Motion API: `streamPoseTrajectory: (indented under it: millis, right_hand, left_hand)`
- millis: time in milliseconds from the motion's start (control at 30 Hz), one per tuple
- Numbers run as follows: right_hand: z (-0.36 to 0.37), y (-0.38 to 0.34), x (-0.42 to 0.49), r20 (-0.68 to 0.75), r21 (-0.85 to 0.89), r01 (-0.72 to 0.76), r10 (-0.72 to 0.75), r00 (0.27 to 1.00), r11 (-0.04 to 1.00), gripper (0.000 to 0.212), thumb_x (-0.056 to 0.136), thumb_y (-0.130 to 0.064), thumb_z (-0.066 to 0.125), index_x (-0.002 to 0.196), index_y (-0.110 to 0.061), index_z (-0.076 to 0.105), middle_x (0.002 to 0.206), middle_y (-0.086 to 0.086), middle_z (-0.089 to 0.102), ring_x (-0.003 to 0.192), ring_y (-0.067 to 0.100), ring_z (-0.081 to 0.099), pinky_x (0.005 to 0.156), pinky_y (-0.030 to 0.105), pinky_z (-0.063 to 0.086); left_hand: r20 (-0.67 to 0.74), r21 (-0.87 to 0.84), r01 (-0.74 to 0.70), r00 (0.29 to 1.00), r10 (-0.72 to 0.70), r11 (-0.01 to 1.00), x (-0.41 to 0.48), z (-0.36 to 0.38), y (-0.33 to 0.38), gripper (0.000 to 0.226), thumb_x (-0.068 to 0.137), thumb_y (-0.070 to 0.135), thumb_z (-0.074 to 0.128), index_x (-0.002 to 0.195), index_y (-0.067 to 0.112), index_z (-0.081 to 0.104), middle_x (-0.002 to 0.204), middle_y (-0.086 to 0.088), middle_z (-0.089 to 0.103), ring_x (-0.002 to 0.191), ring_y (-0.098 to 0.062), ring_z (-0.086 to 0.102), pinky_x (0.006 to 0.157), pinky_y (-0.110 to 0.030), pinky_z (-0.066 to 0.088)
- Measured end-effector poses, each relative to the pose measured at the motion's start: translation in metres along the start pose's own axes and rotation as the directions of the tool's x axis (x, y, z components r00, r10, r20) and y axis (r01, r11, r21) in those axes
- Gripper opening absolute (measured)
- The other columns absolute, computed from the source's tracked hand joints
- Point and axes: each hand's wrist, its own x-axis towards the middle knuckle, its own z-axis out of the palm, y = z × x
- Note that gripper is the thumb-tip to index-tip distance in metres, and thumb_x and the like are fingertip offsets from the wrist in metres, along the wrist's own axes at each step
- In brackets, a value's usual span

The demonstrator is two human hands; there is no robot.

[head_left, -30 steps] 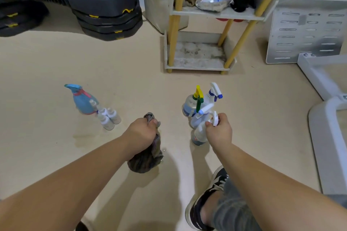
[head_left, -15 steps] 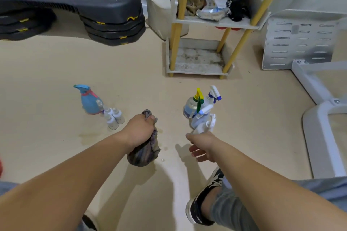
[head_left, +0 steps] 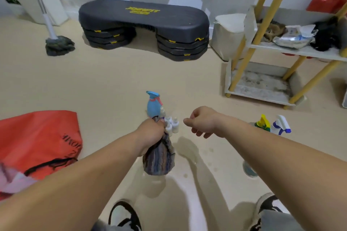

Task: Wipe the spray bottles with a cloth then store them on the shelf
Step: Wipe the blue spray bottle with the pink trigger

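Swinging R hand [head_left: 202,122] away from trigger bottles [head_left: 280,124] at 3 o'clock, toward blue bottle [head_left: 153,106] + small bottles [head_left: 173,124] at 12; grip empty, fingers loosely curled. L hand [head_left: 150,133] grip bunched round cloth [head_left: 159,159]. Prob. blue group wiped next; shelf [head_left: 262,93] at 2 o'clock.

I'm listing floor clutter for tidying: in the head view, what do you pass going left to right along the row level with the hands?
Red bag → blue spray bottle → small white bottles → right hand → yellow-topped spray bottle → white-and-blue spray bottle.
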Motion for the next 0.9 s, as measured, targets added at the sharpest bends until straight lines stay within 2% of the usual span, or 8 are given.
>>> streamPoseTrajectory:
  millis: [133, 267, 367, 433, 533, 633, 733, 900]
  right_hand:
    - [0.013, -0.020, 0.038, -0.050, 0.132, 0.037, -0.031, 0.998, 0.991, 0.024, 0.098, -0.032, 0.058, 0.091, -0.010, 0.061, 0.097, 0.016, 0.074, 0.075, 0.026, 0.066, 0.070, 0.036, 0.053]
    - [0.035, -0.013, 0.069, -0.044, 0.322, 0.033, -0.020, 0.999, 0.946, 0.015, 0.098, -0.025, 0.059, 0.094, -0.011, 0.059, 0.085, 0.012, 0.067, 0.069, 0.025, 0.060, 0.065, 0.035, 0.048]
    - [0.041, -0.006, 0.091, 0.019, 0.342, -0.027, 0.022, 1.000, 0.939, 0.018, 0.099, -0.029, 0.060, 0.097, -0.011, 0.060, 0.087, 0.013, 0.071, 0.070, 0.025, 0.062, 0.067, 0.035, 0.050]
    - [0.039, -0.006, 0.104, 0.013, 0.377, -0.037, 0.035, 0.999, 0.925, 0.018, 0.100, -0.028, 0.059, 0.095, -0.010, 0.060, 0.087, 0.013, 0.070, 0.071, 0.025, 0.061, 0.069, 0.036, 0.049]
    - [0.037, -0.009, 0.121, 0.000, 0.420, -0.048, 0.053, 0.999, 0.906, 0.021, 0.101, -0.027, 0.058, 0.100, -0.006, 0.063, 0.087, 0.012, 0.071, 0.072, 0.025, 0.063, 0.068, 0.035, 0.051]
    - [0.041, -0.009, 0.131, 0.002, 0.445, -0.062, 0.068, 0.998, 0.893, 0.022, 0.101, -0.026, 0.059, 0.099, -0.005, 0.063, 0.086, 0.012, 0.072, 0.072, 0.026, 0.063, 0.067, 0.035, 0.051]
    - [0.045, -0.009, 0.136, 0.026, 0.431, -0.084, 0.081, 0.996, 0.899, 0.028, 0.101, -0.029, 0.060, 0.104, -0.001, 0.065, 0.091, 0.015, 0.075, 0.074, 0.025, 0.066, 0.070, 0.037, 0.055]
    - [0.046, -0.010, 0.142, 0.054, 0.375, -0.092, 0.078, 0.996, 0.922, 0.029, 0.101, -0.031, 0.061, 0.107, -0.004, 0.066, 0.088, 0.011, 0.075, 0.073, 0.024, 0.068, 0.073, 0.038, 0.058]
  left_hand:
    - [-0.097, 0.225, 0.016, 0.995, 0.007, 0.974, 0.045, -0.037, 0.002, 0.037, 0.110, 0.032, 0.038, 0.113, 0.003, 0.060, 0.109, -0.012, 0.059, 0.097, -0.027, 0.054, 0.084, -0.032, 0.041]
    - [-0.134, 0.455, 0.067, 0.991, -0.007, 0.888, 0.097, -0.052, 0.010, 0.073, 0.108, 0.059, 0.018, 0.112, 0.007, 0.071, 0.111, -0.008, 0.071, 0.099, -0.028, 0.062, 0.088, -0.034, 0.043]
    - [-0.192, 0.638, 0.096, 0.981, 0.037, 0.764, 0.135, -0.057, 0.014, 0.051, 0.106, 0.049, 0.034, 0.108, 0.011, 0.068, 0.099, -0.005, 0.072, 0.089, -0.024, 0.066, 0.076, -0.035, 0.049]
    - [-0.210, 0.735, 0.104, 0.974, 0.079, 0.670, 0.151, -0.055, 0.022, 0.032, 0.098, 0.030, 0.053, 0.125, 0.013, 0.055, 0.093, -0.002, 0.061, 0.087, -0.024, 0.062, 0.066, -0.034, 0.046]
    - [-0.153, 0.796, 0.044, 0.980, 0.130, 0.604, 0.179, -0.052, 0.031, 0.076, 0.086, 0.015, 0.062, 0.154, 0.022, 0.028, 0.090, -0.001, 0.055, 0.086, -0.025, 0.062, 0.065, -0.036, 0.054]
    - [-0.071, 0.833, -0.013, 0.989, 0.130, 0.553, 0.203, -0.050, 0.035, 0.085, 0.089, 0.017, 0.063, 0.160, 0.028, 0.019, 0.106, -0.002, 0.060, 0.093, -0.027, 0.064, 0.079, -0.041, 0.061]
    - [-0.043, 0.837, -0.038, 0.990, 0.136, 0.545, 0.221, -0.050, 0.033, 0.066, 0.092, 0.017, 0.059, 0.153, 0.024, 0.033, 0.119, -0.006, 0.060, 0.096, -0.028, 0.061, 0.082, -0.040, 0.059]
    - [-0.058, 0.896, -0.064, 0.965, 0.257, 0.439, 0.238, -0.055, 0.012, 0.019, 0.102, 0.026, 0.056, 0.118, 0.016, 0.051, 0.083, 0.001, 0.045, 0.083, -0.025, 0.055, 0.059, -0.034, 0.038]
